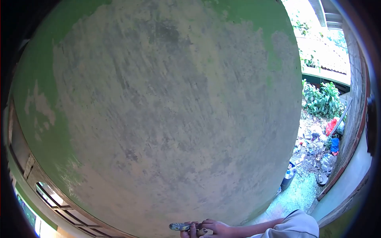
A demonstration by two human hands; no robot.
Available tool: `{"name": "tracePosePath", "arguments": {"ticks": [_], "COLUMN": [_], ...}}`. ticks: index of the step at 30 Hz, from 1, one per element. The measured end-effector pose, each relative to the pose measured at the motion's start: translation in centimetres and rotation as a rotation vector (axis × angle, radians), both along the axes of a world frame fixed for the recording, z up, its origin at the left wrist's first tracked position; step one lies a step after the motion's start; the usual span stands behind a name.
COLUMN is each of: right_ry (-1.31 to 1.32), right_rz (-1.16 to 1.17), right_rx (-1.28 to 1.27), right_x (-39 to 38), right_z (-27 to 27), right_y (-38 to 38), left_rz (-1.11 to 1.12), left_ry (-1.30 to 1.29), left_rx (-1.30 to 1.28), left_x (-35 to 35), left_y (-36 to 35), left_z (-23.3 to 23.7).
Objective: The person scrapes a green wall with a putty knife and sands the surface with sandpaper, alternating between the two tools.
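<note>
At the bottom edge, my left hand (189, 234) has its fingers closed around a paint-stained tool (178, 227), which looks like a scraper. The stained end points left; the rest is covered by my fingers. Right beside it, my right hand (217, 227) is closed over a small beige piece (205, 231) with a dark round spot, perhaps another tool's handle. The two hands are nearly touching, and their lower parts are cut off by the frame. In front of both rises a wall (170, 107), with pale grey, patchy filler over green paint.
Wooden window frames (59, 201) line the lower left. To the right, past the wall's edge, stand a dark bucket (287, 178) with things in it, leafy plants (325, 99) and scattered rubbish (313, 139). A post (351, 131) rises at far right.
</note>
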State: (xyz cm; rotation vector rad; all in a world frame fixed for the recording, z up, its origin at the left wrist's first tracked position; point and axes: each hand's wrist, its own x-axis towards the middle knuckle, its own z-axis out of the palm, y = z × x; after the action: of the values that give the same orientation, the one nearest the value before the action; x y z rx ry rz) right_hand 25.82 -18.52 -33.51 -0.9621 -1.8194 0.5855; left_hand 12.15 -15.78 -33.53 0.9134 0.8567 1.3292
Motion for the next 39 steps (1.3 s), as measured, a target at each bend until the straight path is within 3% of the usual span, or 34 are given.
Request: {"name": "tracePosePath", "arguments": {"ticks": [2,7,9,10,11,12,13,16,18,19,20,22,24,26,27,34,39], "right_ry": [-0.002,0.085,0.117,0.15,0.15,0.144,0.132,0.191,0.22,0.273,0.241,0.349,0.322,0.296,0.329,0.408,0.497], "right_rz": [-0.011,0.058,0.023,-0.015,-0.011,0.051,0.115,0.089,0.139,0.162,0.197,0.266,0.305,0.333,0.322,0.281,0.287], "right_rx": [-0.019,0.026,0.089,0.156,0.147,-0.064,-0.277,-0.354,-0.354,-0.339,-0.359,-0.43,-0.506,-0.582,-0.564,-0.566,-0.643], "right_x": [0.1,0.3,0.8,0.9,1.1,1.6,2.0,2.1,1.9,1.8,1.6,1.4,1.3,1.0,0.6,-0.3,-2.2], "right_z": [-0.5,-2.5,-0.9,-0.5,-0.9,-1.7,-2.1,-2.1,-2.5,-2.8,-3.2,-3.7,-3.2,-2.2,-1.6,-2.0,-1.4], "right_y": [-0.1,0.1,-0.3,-0.6,-0.6,-0.2,0.0,0.3,0.5,0.6,0.6,0.4,0.2,0.3,0.6,1.8,2.5], "left_rz": [0.001,-0.035,0.01,0.013,0.097,0.184,0.196,0.196,0.154,0.057,0.101,-0.106,-0.097,-0.292,-0.384,-0.407,-0.445], "left_ry": [0.069,0.042,0.023,0.024,0.096,0.167,0.161,-0.077,-0.014,-0.045,-0.068,0.123,0.126,0.336,0.273,0.217,0.147], "left_rx": [0.12,0.156,-0.139,-0.148,0.028,0.203,0.19,0.119,0.151,0.156,0.144,0.216,0.135,0.263,0.17,0.229,-0.062], "left_x": [-0.2,-0.3,-0.7,-1.2,-1.8,-2.3,-2.9,-3.6,-3.4,-4.3,-4.7,-4.9,-4.7,-4.7,-4.9,-6.2,-8.3], "left_y": [0.8,-0.5,-0.8,-0.2,1.1,1.8,1.9,1.3,0.6,0.6,0.6,0.1,-0.3,0.1,-0.2,1.3,1.6], "left_z": [-2.7,-0.8,0.8,-0.3,-2.4,-3.6,-3.6,-2.2,-0.2,-1.2,-2.1,-2.6,-2.4,-2.3,-0.7,-2.7,-2.8]}}
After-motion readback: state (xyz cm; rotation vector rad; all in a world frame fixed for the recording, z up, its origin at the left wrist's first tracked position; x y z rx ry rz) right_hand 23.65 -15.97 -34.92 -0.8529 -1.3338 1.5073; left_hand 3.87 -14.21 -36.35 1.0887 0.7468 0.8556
